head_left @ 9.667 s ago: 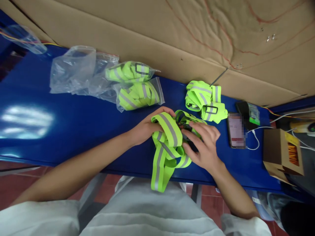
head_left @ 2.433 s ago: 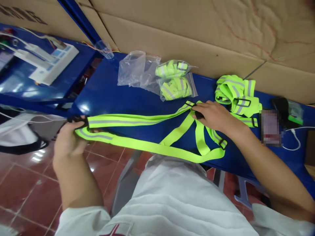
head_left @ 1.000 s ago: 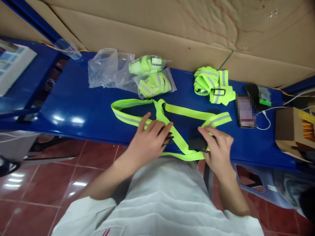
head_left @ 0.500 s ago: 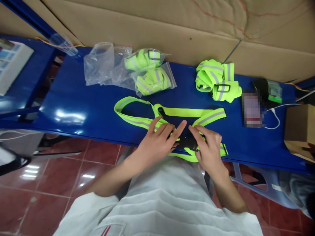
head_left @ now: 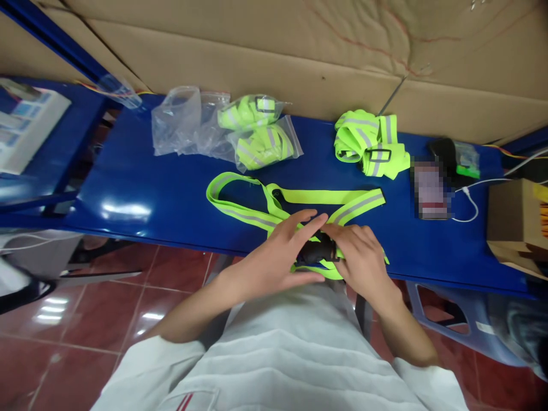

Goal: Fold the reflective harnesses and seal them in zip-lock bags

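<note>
A neon-yellow reflective strap harness [head_left: 257, 200] lies spread on the blue table [head_left: 162, 188], close to its front edge. My left hand [head_left: 278, 257] and my right hand [head_left: 362, 260] meet over the harness's black plastic buckle [head_left: 317, 251]. The fingers of both hands curl around the buckle and pinch it between them. The left index finger stretches across the buckle's top. Part of the buckle and the strap ends stay hidden under my fingers.
Two clear bags with folded yellow harnesses [head_left: 261, 137] and empty bags [head_left: 180, 120] lie at the back. A loose folded harness [head_left: 368, 145] sits at back right beside a phone [head_left: 430, 188], a cable and a cardboard box [head_left: 516, 225]. Cardboard sheets [head_left: 299, 51] line the wall.
The harness was unfolded and stretched out long, then laid on the table. Both hands have since come together at the black buckle and closed around it.
</note>
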Demonstrator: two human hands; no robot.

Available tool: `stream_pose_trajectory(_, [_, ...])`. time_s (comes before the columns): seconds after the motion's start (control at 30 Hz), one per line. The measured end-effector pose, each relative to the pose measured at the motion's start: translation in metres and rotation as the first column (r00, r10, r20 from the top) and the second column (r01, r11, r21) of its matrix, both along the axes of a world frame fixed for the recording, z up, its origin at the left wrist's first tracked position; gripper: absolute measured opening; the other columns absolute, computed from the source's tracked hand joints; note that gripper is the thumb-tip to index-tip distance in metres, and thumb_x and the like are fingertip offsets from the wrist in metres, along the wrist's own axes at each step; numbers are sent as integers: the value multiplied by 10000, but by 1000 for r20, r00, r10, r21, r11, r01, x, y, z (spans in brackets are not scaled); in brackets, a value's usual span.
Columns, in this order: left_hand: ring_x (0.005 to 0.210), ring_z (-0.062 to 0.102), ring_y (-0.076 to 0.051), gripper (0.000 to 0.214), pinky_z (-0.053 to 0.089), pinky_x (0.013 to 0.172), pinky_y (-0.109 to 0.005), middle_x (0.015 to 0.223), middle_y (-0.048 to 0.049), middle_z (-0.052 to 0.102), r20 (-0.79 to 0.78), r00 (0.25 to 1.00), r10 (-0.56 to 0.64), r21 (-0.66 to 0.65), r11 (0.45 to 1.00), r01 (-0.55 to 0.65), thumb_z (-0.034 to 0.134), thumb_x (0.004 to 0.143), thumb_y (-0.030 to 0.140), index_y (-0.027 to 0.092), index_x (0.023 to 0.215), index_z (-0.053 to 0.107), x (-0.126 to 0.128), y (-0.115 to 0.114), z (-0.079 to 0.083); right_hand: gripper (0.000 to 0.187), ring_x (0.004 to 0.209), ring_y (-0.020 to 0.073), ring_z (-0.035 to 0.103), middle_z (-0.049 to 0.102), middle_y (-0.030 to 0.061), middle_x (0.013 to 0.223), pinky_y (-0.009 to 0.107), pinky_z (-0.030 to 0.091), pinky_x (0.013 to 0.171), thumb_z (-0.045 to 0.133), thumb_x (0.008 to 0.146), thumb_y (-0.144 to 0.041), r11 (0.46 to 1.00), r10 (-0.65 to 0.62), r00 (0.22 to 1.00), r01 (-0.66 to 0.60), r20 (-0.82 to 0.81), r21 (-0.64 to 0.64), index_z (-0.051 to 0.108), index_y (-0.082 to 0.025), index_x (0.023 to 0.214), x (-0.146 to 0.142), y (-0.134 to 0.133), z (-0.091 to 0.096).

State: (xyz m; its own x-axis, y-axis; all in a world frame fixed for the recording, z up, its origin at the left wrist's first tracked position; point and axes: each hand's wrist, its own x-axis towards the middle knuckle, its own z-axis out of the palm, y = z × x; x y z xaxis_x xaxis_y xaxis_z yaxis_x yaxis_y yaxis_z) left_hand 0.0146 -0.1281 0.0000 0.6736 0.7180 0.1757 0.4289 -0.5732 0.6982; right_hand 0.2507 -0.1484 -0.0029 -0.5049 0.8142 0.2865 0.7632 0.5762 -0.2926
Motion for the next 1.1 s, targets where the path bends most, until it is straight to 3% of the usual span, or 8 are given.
stream_pose_trajectory(0.17, [1517,434,-319,889,399,1246,-489,1656,-154,410,57,998,-40,-174,983,50,748,920,520,291,1646,288,-24,6,19,528,1247,289,642,773,20,1196,459,397,1036,549,822,-4,995,-103,976,100,-193,-30,643,-254,1278,11,2,16])
stream_pose_trajectory(0.3, [1404,570,-283,719,463,1175,-398,1556,-111,562,111,993,46,-206,978,-22,751,935,441,271,1568,456,-25,8,31,516,1297,267,657,751,39,1262,440,466,1089,545,841,-40,993,-58,942,20,-329,-117,639,-256,1299,8,4,25])
stream_pose_trajectory(0.43, [1277,661,-255,613,516,1091,-326,1416,-97,676,231,950,210,-263,954,-147,789,899,332,230,1464,575,-11,2,41,544,1157,220,722,734,45,1288,347,571,978,628,902,-149,952,-161,887,24,-433,-304,568,-288,1424,-2,4,40])
stream_pose_trajectory(0.57, [1162,703,-233,412,554,1004,-300,1283,-70,735,415,828,377,-351,906,-237,784,886,240,233,1290,704,2,-4,48,675,1310,257,641,675,72,1375,402,537,1094,757,900,-331,908,-166,776,-120,-609,-401,485,-309,1517,-5,6,58])
stream_pose_trajectory(0.7, [896,753,-199,412,601,804,-291,1145,-50,760,556,618,556,-613,776,-147,804,891,353,252,1277,701,7,-2,50,826,1486,294,496,530,71,1583,468,445,1215,763,898,-541,811,-174,640,-338,-748,-478,387,-346,1607,2,12,55])
stream_pose_trajectory(0.83, [820,749,-184,530,611,797,-295,960,-33,752,563,500,658,-803,579,143,836,857,419,232,1320,659,9,6,52,630,1323,324,639,672,72,1421,481,520,1131,728,879,-652,744,-265,596,-375,-758,-554,655,-280,1383,0,16,37])
stream_pose_trajectory(0.93, [786,729,-171,520,598,764,-283,899,-16,710,521,491,698,-851,463,246,832,852,434,213,1291,664,10,9,52,672,1256,324,674,709,80,1342,478,582,1045,596,907,-761,687,-370,554,-378,-746,-621,662,-276,1368,-8,17,26])
stream_pose_trajectory(1.1, [627,599,-119,452,500,621,-247,744,-3,606,453,619,641,-880,432,197,818,834,562,146,867,644,10,8,45,678,1450,269,539,604,52,1489,457,554,1114,354,1015,-751,698,-452,524,-295,-722,-652,470,-338,1541,-17,15,20])
